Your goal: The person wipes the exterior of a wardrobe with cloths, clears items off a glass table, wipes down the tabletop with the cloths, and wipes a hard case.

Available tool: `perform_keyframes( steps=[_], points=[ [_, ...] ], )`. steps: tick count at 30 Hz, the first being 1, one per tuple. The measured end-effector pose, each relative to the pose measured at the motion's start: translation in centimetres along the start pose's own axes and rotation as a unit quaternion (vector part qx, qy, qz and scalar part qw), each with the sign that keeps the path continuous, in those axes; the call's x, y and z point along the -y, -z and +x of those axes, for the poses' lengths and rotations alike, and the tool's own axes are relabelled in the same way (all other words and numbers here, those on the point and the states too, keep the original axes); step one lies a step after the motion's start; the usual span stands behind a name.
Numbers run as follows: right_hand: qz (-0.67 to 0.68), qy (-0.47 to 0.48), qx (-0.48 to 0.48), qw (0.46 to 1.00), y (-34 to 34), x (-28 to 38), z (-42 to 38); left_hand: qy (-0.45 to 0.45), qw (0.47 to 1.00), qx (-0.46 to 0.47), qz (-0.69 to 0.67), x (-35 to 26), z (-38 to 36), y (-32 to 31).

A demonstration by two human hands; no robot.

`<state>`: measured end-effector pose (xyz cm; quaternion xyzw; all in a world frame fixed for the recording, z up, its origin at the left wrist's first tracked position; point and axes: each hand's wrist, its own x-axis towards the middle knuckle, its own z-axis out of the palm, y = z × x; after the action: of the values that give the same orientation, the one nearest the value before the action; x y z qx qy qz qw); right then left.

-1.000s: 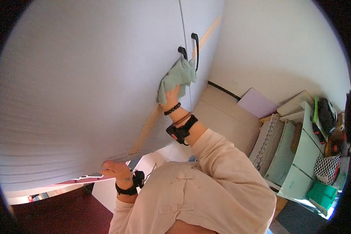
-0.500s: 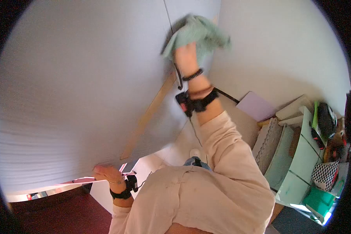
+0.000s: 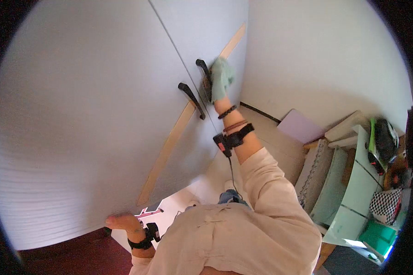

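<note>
A crumpled pale green cloth (image 3: 222,75) is in my right hand (image 3: 219,98), pressed to the grey cabinet door (image 3: 231,27) beside its black handle (image 3: 203,68). The cloth hides most of my fingers. A second black handle (image 3: 191,98) sits on the larger left door (image 3: 87,91), just across the seam. Tan strips (image 3: 167,156) run along the doors near the handles. Low on the left, my left hand (image 3: 123,223) lies against the left door's bottom edge, its visible fingers stretched out. Both wrists wear black strapped devices.
A pale wall (image 3: 321,50) rises on the right. At its foot lean a lilac panel (image 3: 300,125) and several boards. A light green cabinet (image 3: 348,206) stands there, with a checkered bag (image 3: 385,205) and a green box (image 3: 378,236) close by. Dark red flooring (image 3: 73,261) shows lower left.
My right hand has moved down toward me with the cloth, uncovering both handles and the upper tan strip. My left hand stays by the door edge, slightly lower in view.
</note>
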<state>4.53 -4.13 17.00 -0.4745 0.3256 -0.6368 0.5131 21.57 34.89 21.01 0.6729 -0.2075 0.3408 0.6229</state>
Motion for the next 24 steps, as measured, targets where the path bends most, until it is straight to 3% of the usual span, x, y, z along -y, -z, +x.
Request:
perform_keyframes(
  steps=[2, 3, 4, 6, 7, 9, 10, 12, 15, 17, 18, 20, 22, 24],
  points=[
    [-0.031, 0.018, 0.019, 0.999, 0.0, 1.0, 1.8, 0.044, 0.988, 0.141, 0.033, 1.1, 0.8, 2.1],
    [-0.018, -0.011, 0.029, 0.999, 0.0, 1.1, 2.6, 0.044, 0.988, 0.146, 0.032, 1.7, 0.7, 2.3],
    [-0.001, -0.036, 0.038, 0.999, 0.1, 1.4, 3.1, -0.031, 0.986, 0.103, 0.125, 2.2, 0.4, 2.4],
    [0.108, -0.171, 0.036, 0.979, 0.8, 1.5, 3.8, -0.106, 0.970, 0.056, 0.211, 2.2, 0.0, 1.9],
    [0.187, -0.247, 0.015, 0.951, 1.6, 1.3, 4.0, -0.083, 0.970, 0.064, 0.221, 1.8, 0.0, 2.2],
    [0.352, -0.253, -0.049, 0.900, 4.2, 0.3, 4.3, -0.061, 0.969, 0.075, 0.226, 3.2, 0.5, 2.8],
    [0.463, -0.195, 0.064, 0.862, 6.4, -1.1, 4.2, -0.057, 0.971, 0.080, 0.220, 3.7, 0.3, 3.0],
    [0.576, -0.212, 0.093, 0.784, 8.6, 1.7, 1.3, -0.064, 0.974, 0.088, 0.199, 3.3, 0.3, 2.4],
    [0.565, -0.195, 0.038, 0.801, 12.8, 5.7, -5.3, -0.109, 0.974, 0.115, 0.163, 2.1, 0.2, 1.2],
    [0.562, -0.122, 0.020, 0.818, 15.2, 5.3, -10.7, -0.164, 0.969, 0.124, 0.137, 1.0, -0.1, 0.3],
    [0.458, -0.114, 0.015, 0.882, 15.4, 6.9, -13.7, -0.186, 0.967, 0.123, 0.121, 0.0, -0.2, 0.0],
    [0.537, -0.224, 0.028, 0.813, 15.1, 7.9, -19.1, -0.197, 0.969, 0.128, 0.078, -1.6, 0.0, -0.3],
    [0.454, -0.222, -0.004, 0.863, 15.5, 6.2, -24.4, -0.187, 0.973, 0.126, 0.050, -3.3, 0.2, 0.0],
    [0.547, -0.180, 0.064, 0.815, 15.8, 3.3, -31.4, -0.159, 0.978, 0.132, 0.033, -2.9, 0.8, 0.4]
  ],
)
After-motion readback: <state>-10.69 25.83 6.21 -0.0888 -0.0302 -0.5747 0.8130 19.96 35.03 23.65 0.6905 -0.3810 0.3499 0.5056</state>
